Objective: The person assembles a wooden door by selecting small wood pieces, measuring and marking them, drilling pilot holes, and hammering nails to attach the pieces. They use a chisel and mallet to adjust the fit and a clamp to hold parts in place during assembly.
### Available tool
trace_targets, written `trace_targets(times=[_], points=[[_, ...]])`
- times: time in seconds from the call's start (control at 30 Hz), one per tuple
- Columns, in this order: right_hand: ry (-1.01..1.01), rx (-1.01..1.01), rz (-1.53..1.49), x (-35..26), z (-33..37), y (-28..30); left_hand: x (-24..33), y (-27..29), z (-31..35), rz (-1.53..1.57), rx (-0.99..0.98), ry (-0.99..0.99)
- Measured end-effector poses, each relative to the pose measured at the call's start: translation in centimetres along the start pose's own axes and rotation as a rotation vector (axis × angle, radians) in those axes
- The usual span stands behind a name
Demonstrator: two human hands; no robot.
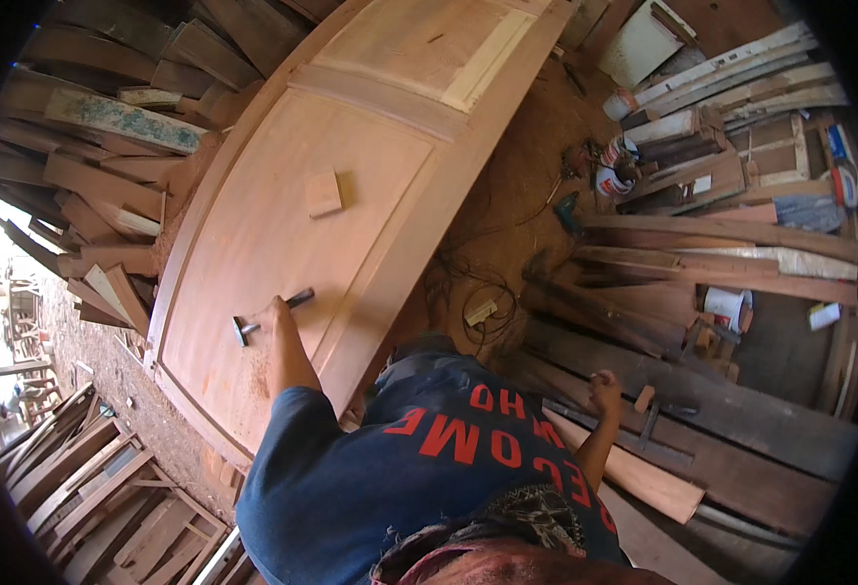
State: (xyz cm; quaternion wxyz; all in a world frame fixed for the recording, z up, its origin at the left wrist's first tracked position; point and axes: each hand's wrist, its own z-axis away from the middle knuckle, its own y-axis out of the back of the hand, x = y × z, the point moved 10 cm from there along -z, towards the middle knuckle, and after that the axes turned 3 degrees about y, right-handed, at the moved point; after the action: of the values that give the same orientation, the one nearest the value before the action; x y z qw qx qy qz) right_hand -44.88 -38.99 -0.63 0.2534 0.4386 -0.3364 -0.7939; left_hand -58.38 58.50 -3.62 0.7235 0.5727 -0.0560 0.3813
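Observation:
A large wooden door panel [283, 244] with raised frame strips lies slantwise in front of me. Over its near part, my left hand [278, 318] is closed round the handle of a hammer [242, 331]; the metal head sticks out to the left and the dark handle end to the right. Fine sawdust lies around this hand. A small square wood block [324, 194] rests farther up on the panel. Off to the right, my right hand [604, 391] hovers with curled fingers above dark boards; what they hold, if anything, is too small to make out.
Scrap boards [107, 175] are heaped left of the panel, and more planks [721, 234] lie stacked at the right. Cables [487, 292] tangle on the dusty floor. White buckets [728, 308] stand among the wood. A dark metal bar tool [650, 421] lies near my right hand.

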Motion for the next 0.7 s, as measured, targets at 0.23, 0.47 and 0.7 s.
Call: trace_targets(times=[0.23,0.47,0.7], points=[[0.108,-0.201,-0.028,-7.9,-7.8,-8.5,13.3,-2.9,4.1,-0.038,-0.160,-0.339],[-0.067,-0.373,-0.191,-16.6,-9.2,-10.6,26.9,-12.3,15.9,0.049,-0.280,-0.907],[-0.247,-0.395,-0.151,-14.9,-10.6,-9.6,29.2,-17.8,20.6,-0.405,-0.522,-0.983]])
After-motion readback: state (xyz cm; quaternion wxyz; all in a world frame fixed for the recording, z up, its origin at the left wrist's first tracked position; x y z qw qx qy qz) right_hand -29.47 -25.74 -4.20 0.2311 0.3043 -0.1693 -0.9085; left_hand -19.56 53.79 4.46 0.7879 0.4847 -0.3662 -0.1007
